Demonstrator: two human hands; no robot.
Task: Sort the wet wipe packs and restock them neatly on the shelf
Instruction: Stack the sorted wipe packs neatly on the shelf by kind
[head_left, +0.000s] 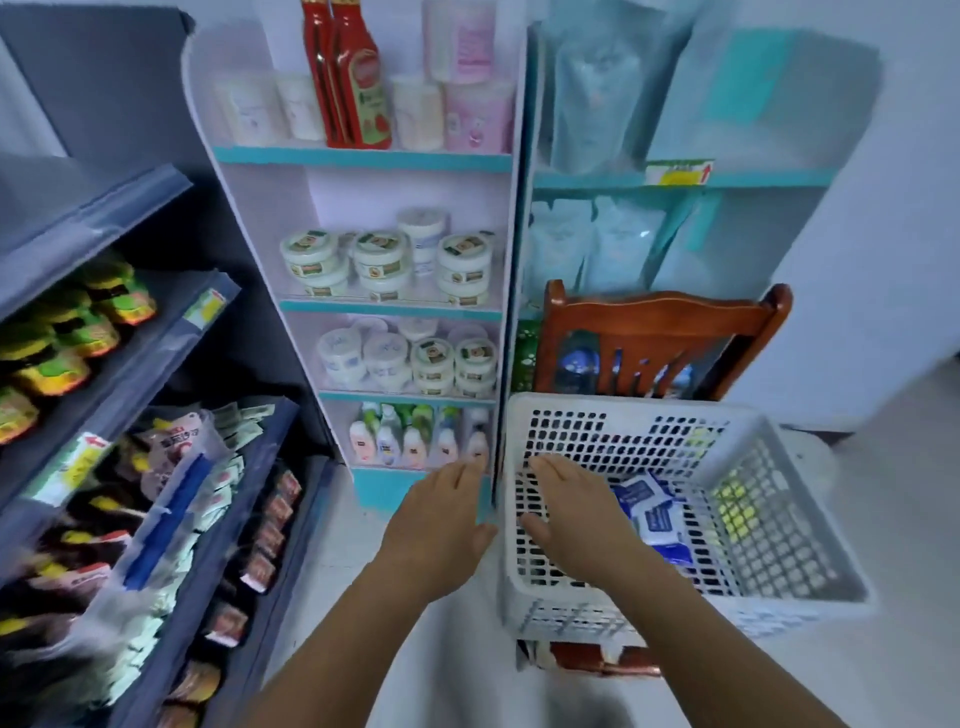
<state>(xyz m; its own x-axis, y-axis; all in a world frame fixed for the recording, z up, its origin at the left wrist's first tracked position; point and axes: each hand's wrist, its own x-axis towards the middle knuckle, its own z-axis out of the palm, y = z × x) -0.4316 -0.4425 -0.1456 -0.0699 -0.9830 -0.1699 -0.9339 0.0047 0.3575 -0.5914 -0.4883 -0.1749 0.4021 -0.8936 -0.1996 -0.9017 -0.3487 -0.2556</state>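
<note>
A white perforated plastic basket (675, 499) sits on the seat of a wooden chair (660, 322) in a small shop with a pale floor (363, 561) and a pale wall behind the chair. Inside the basket, toward its middle, lie the blue-and-white wet wipe packs (652, 514). The right hand (571, 514) is spread flat with straight fingers over the basket's left part, just beside the packs, gripping nothing. The left hand (441, 514), also flat and empty, hangs just outside the basket's left wall. Behind the basket stands a white shelf unit with teal edges (363, 158), holding round cream tubs (384, 260), red sauce pouches (353, 78) and small bottles (415, 436). Left of the basket, a dark blue rack (156, 364) carries sachets and packets, blurred.
</note>
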